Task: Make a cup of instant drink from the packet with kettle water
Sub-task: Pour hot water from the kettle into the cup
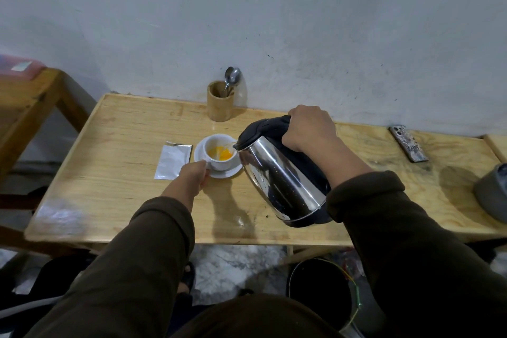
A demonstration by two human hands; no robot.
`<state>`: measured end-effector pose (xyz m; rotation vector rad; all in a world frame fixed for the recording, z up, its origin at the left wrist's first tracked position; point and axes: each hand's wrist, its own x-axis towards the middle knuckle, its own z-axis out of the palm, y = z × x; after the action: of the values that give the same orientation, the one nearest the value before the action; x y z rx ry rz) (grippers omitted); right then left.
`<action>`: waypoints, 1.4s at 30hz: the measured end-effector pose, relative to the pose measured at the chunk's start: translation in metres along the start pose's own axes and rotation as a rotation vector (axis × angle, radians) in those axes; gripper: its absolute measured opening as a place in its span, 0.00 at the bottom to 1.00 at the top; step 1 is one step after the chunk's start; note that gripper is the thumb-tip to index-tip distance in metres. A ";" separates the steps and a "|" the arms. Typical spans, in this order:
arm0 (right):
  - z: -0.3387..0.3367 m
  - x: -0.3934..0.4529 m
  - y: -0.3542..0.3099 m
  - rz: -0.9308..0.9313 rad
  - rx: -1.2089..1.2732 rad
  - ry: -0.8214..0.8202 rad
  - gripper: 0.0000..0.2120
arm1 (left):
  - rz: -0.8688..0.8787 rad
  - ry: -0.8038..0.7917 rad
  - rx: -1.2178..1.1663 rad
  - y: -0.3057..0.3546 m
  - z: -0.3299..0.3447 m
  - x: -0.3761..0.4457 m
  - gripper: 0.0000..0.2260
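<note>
At frame centre, the right grip [308, 129] clasps the handle of the tilted kettle [279, 175], spout over the cup [220, 152]. The left grip [196, 174] pinches the cup's handle; the packet [172, 160] lies just left on the surface [109, 173].

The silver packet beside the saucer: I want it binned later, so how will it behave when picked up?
The packet looks thin, flat foil, so probably floppy and very light. Its top edge looks torn open, so it is likely empty. Lying flush on the table, it may need an edge lifted first.
</note>
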<state>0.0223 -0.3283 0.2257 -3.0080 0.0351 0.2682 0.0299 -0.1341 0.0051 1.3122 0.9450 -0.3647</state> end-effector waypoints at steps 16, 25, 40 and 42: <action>0.001 -0.003 -0.002 0.002 -0.002 -0.009 0.19 | 0.005 0.002 -0.011 0.000 0.001 0.000 0.17; 0.000 -0.002 -0.004 0.005 -0.022 -0.002 0.17 | -0.006 0.011 0.005 0.001 0.000 -0.001 0.17; 0.001 0.001 0.000 -0.007 -0.025 0.019 0.15 | 0.001 0.001 0.010 0.003 0.000 -0.009 0.17; 0.003 0.002 0.003 -0.005 -0.019 0.025 0.15 | 0.007 0.000 0.003 0.003 0.001 -0.010 0.18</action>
<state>0.0232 -0.3314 0.2221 -3.0303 0.0277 0.2311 0.0266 -0.1364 0.0146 1.3177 0.9397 -0.3602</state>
